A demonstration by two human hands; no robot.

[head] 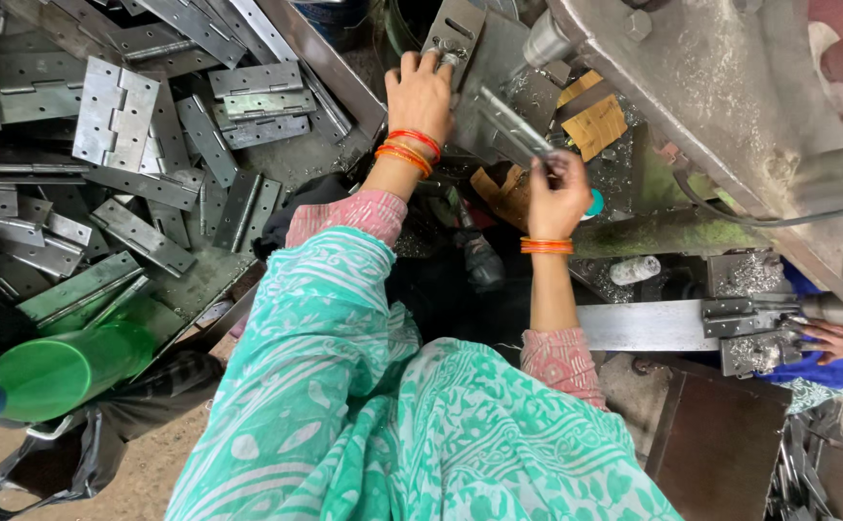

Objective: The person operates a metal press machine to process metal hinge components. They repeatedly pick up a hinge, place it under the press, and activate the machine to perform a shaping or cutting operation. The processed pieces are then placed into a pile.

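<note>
Gripping metal hinge (510, 123), right hand (557, 198); brown card label (595, 125) (perhaps cardboard) beside

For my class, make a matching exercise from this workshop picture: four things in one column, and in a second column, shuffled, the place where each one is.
Things
1. left hand
2. right hand
3. green plastic jug
4. pile of steel hinges

Places
A. lying on its side at the lower left
B. gripping the near end of a long metal strip in the middle
C. spread over the tray at the upper left
D. pressed on a hinge plate at the top of the machine

Pairs: 1-D, 2-B, 3-A, 4-C
</note>
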